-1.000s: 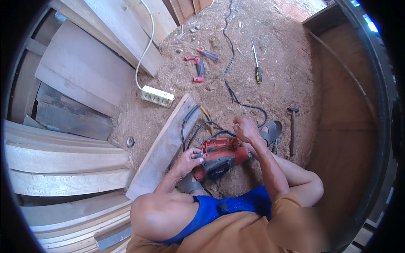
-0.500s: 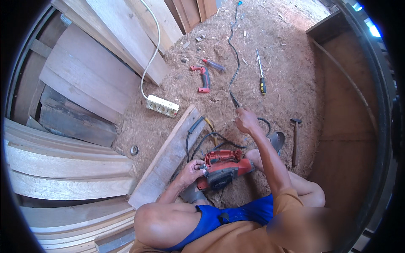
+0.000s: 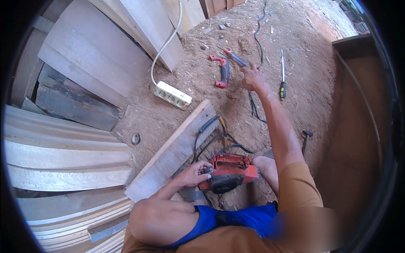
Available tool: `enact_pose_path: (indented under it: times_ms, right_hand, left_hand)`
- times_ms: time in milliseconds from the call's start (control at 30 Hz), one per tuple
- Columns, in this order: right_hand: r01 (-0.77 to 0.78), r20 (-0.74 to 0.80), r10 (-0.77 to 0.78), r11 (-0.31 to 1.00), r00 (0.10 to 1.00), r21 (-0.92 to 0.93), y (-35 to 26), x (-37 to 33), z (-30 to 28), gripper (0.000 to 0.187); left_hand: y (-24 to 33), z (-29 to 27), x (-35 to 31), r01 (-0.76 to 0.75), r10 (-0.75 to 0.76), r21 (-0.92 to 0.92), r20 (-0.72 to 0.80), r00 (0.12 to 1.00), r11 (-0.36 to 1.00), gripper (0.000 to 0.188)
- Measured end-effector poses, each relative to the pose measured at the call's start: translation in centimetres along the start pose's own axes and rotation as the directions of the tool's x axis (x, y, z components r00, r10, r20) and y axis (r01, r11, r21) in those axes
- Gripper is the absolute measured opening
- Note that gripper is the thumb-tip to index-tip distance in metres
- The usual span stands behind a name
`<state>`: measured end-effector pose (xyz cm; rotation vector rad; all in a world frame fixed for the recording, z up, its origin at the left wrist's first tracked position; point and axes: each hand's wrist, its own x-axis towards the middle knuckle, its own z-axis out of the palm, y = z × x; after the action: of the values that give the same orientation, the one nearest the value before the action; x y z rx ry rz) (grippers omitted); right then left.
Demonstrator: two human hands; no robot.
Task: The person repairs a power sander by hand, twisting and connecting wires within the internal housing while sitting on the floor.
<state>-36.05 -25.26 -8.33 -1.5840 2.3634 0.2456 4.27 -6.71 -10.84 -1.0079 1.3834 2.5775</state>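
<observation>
A red and black electric planer (image 3: 230,173) rests on the ground between my legs, its top housing opened up. My left hand (image 3: 197,173) is closed at the planer's left end, fingers bent around a small dark part there. Farther off, my right arm is stretched out with my right hand (image 3: 253,79) open, fingers spread, beside a screwdriver (image 3: 237,58) with a clear purplish handle and red end. Just left of that hand lies a red and black handle cover (image 3: 222,71). A black cord (image 3: 252,105) passes beneath the hand.
A wooden board (image 3: 168,154) lies aslant, left of the planer. Beyond it is a white power strip (image 3: 173,96). A long screwdriver (image 3: 283,76) and a hammer (image 3: 306,139) lie to the right. Stacked planks (image 3: 71,164) fill the left; a tape roll (image 3: 136,138) sits nearby.
My right hand has let go of the black cord and moved forward to the clear-handled screwdriver. My left hand stays at the planer. The whole view has shifted slightly.
</observation>
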Motion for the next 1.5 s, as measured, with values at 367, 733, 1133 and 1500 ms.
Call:
enact_pose_path:
  times_ms: [367, 733, 1133, 1500]
  right_hand:
    - [0.165, -0.042, -0.166, 0.986, 0.985, -0.027, 2.0, 3.9, 1.7, 0.038]
    - [-0.006, -0.311, 0.427, 0.597, 0.849, 0.802, 4.5, -16.4, 5.7, 0.034]
    - [-0.267, 0.267, 0.017, 0.020, 0.964, 0.963, 0.9, -40.6, 3.4, 0.032]
    - [-0.025, 0.030, 0.001, 0.543, 1.000, 0.839, -3.4, -43.8, 2.5, 0.037]
  left_hand:
    - [0.2, -0.7, 1.0, 0.006, -0.018, 0.121, 0.097, 0.995, 0.993, 0.041]
    - [-1.0, 0.9, 1.0, 0.008, -0.006, -0.106, 0.015, 1.000, 0.994, 0.035]
    - [-1.2, 1.4, 1.0, -0.124, 0.122, -0.294, -0.025, 0.992, 0.948, 0.043]
    - [-1.1, 1.4, 0.8, -0.096, 0.085, -0.219, -0.058, 0.995, 0.971, 0.048]
